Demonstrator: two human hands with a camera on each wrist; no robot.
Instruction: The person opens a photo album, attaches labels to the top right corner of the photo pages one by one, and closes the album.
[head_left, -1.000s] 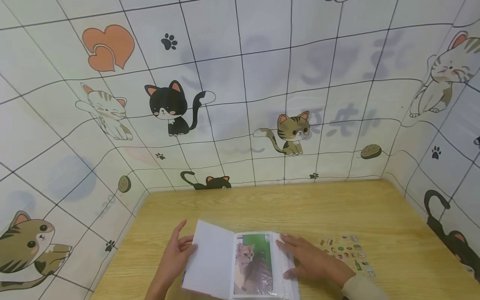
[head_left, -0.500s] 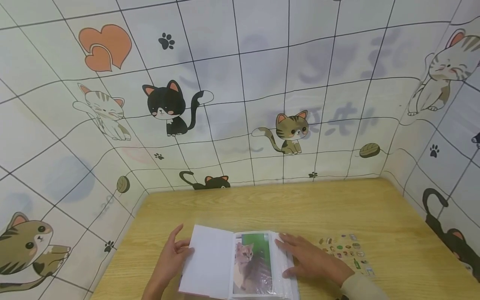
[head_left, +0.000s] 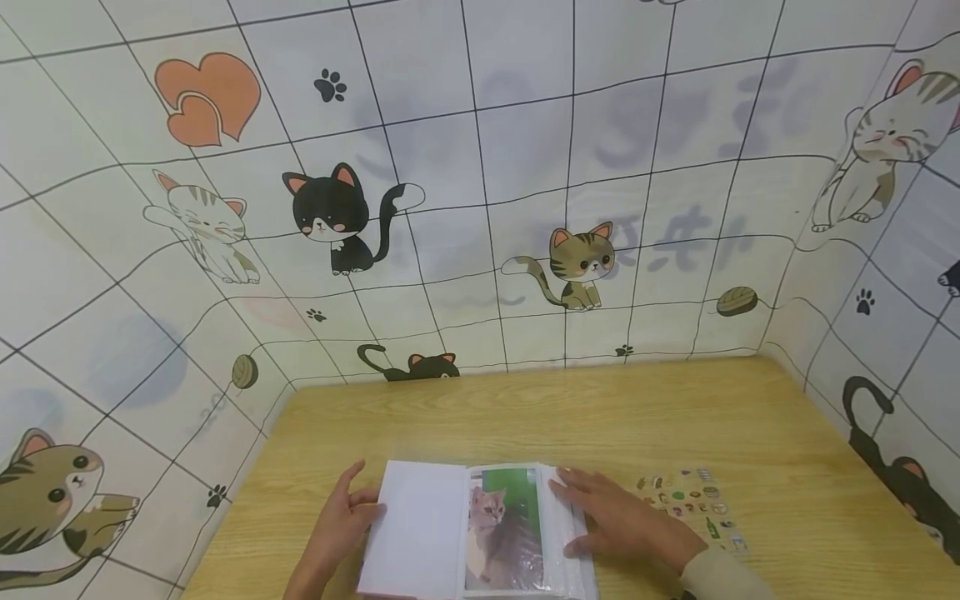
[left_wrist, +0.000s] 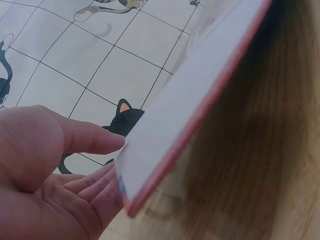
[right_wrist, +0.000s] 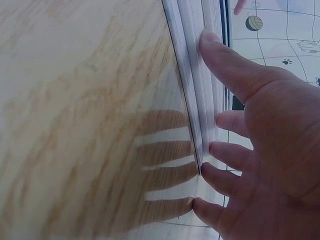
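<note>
A photo album (head_left: 462, 533) lies open on the wooden table. Its white inside cover (head_left: 414, 527) is on the left, and a cat photo (head_left: 504, 529) in a clear sleeve faces up on the right. My left hand (head_left: 341, 521) holds the cover's left edge; in the left wrist view the thumb is on the white face and the fingers are behind, with the cover (left_wrist: 170, 130) tilted off the table. My right hand (head_left: 618, 517) rests on the right edge of the stacked pages (head_left: 558, 533), fingers spread; the right wrist view shows its fingertips against the page edges (right_wrist: 192, 75).
Several small food stickers (head_left: 693, 504) lie on the table (head_left: 525, 417) to the right of the album, near my right forearm. Walls (head_left: 435, 167) printed with cartoon cats stand behind the table and on both sides.
My left hand has lowered the album's cover to the left, so it lies flatter. The right hand has stayed on the page edges. The view has shifted slightly.
</note>
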